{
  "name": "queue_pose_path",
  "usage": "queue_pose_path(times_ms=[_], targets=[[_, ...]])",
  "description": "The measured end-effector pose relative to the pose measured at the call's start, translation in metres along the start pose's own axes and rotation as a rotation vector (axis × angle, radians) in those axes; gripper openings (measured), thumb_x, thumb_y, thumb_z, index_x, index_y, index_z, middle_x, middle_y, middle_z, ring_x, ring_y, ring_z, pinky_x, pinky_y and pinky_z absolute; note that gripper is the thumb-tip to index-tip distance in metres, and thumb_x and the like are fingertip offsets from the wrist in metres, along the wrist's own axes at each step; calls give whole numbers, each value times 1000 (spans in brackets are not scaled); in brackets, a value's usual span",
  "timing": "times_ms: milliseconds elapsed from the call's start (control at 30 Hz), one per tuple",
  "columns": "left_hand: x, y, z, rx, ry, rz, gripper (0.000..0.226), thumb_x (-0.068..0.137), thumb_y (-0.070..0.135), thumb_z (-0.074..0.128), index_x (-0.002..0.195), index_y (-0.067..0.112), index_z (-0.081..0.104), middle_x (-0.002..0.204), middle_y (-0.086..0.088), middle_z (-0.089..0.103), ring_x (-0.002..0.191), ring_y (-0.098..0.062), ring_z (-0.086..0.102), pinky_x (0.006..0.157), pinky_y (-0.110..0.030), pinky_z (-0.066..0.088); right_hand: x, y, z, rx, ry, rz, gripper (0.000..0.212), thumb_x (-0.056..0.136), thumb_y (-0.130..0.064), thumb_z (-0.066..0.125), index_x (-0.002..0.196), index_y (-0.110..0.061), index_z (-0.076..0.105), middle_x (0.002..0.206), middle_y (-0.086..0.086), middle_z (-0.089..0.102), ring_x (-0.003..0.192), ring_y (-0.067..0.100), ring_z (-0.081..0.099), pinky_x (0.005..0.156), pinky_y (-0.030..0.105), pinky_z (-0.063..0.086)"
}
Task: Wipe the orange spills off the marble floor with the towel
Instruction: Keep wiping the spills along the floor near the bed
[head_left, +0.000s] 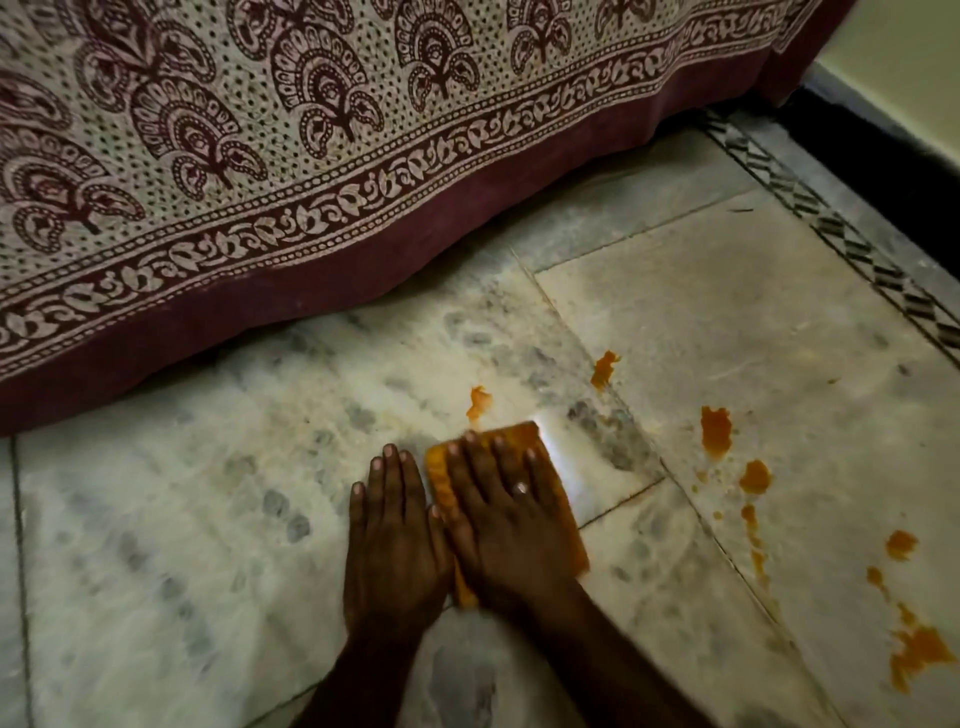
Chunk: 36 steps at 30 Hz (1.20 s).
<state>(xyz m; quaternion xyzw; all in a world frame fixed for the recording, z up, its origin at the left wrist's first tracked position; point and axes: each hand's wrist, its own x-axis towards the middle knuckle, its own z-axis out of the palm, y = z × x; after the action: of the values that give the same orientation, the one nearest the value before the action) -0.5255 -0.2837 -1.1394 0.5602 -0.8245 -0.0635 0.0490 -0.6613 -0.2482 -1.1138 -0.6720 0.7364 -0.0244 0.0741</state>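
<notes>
Mostly the right hand (511, 525) hides the orange towel (517, 432).

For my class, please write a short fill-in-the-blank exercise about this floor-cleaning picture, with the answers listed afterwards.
1. The right hand presses flat on the orange ____.
2. The left hand lies flat on the ____ floor beside it.
3. Most remaining spills lie on the towel's ____ side.
Answers: towel; marble; right.
</notes>
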Motion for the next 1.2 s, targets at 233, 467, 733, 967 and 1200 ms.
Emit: queue_pose_path(times_ms=[233, 467, 733, 967, 1200], targets=[[2, 2, -6, -10, -21, -33, 62, 100, 30, 27, 153, -2, 29, 162, -20, 28, 150, -33, 30, 122, -50, 24, 89, 57, -17, -35, -53, 140, 67, 99, -47, 19, 163, -27, 11, 171, -1, 9, 157, 25, 11, 126, 50, -1], [1, 4, -8, -43, 4, -37, 60, 101, 29, 29, 153, -2, 30, 161, -21, 29, 150, -32, 31, 120, -50, 28, -2, 44, -9, -37, 14, 398, 70, 99, -43, 26, 162, -15, 13, 169, 8, 11, 156, 32, 14, 124, 54, 9], [0, 0, 1, -17, 43, 8, 58, 99, 24, 32, 150, -5, 35, 159, -23, 33, 147, -36, 35, 119, -52, 31, 103, 19, -7, 23, -53, -86, 65, 99, -46, 35, 161, -30, 24, 168, -1, 24, 155, 23, 20, 125, 51, 9], [4, -1, 0, -44, -1, -25, 63, 96, 28, 31, 148, -6, 38, 157, -25, 35, 144, -39, 38, 118, -52, 27, 92, 123, -31, 17, -34, 423, 65, 103, -49, 12, 163, -27, 1, 171, -1, 2, 158, 24, 3, 127, 51, -2], [5, 1, -2, -23, -18, -35, 63, 96, 29, 32, 148, -7, 38, 155, -27, 37, 142, -42, 39, 117, -54, 28, -19, 65, -11, 5, 41, 655, 68, 101, -39, 27, 161, -11, 17, 167, 15, 21, 153, 36, 23, 123, 58, 17]])
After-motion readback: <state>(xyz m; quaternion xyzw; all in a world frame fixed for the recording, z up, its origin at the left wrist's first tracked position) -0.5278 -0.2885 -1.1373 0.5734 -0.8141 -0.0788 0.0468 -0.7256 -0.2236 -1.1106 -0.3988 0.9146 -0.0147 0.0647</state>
